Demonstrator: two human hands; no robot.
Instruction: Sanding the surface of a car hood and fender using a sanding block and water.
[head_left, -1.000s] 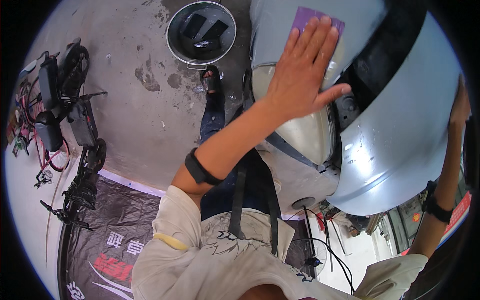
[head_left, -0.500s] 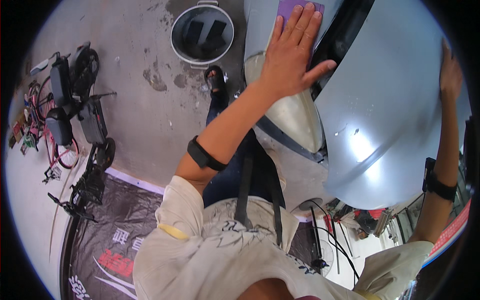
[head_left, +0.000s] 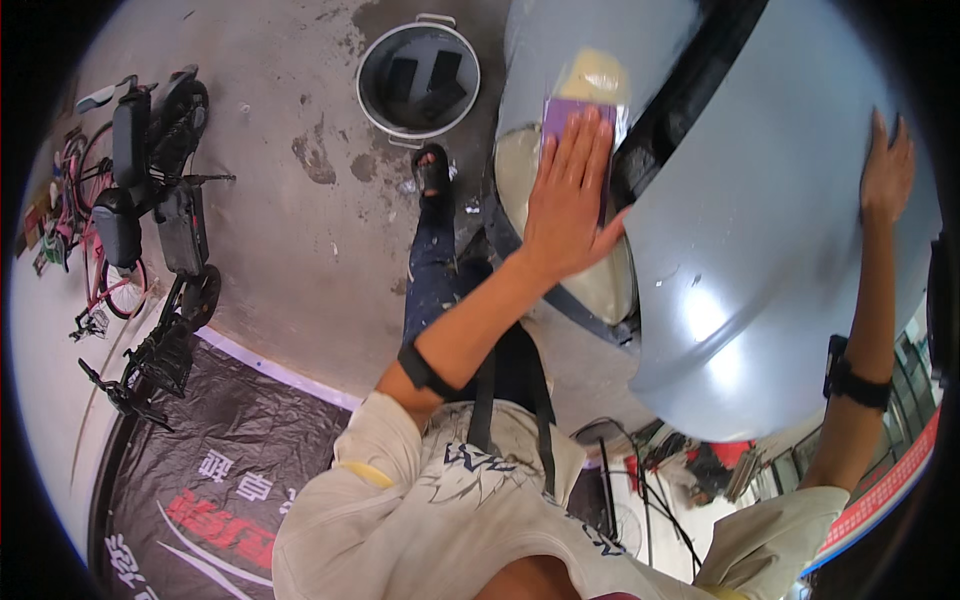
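On the floor [head_left: 280, 250], a two-handled basin [head_left: 415, 130] held three dark blocks [head_left: 441, 98]. Rightward, the flattened left hand [head_left: 568, 205] pressed a purple pad [head_left: 559, 111] on the fender [head_left: 545, 45], nearer the headlight [head_left: 514, 170] than before, baring a yellowish patch [head_left: 600, 73]; the right hand [head_left: 888, 170] lay unclenched against the hood [head_left: 770, 200].

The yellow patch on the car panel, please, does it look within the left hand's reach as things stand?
Probably yes: the left hand is flat on a purple pad beside the yellow patch, with no obstacle visible.

Purple pad [head_left: 560, 111] partly hidden, silvery panel [head_left: 765, 190] cut off
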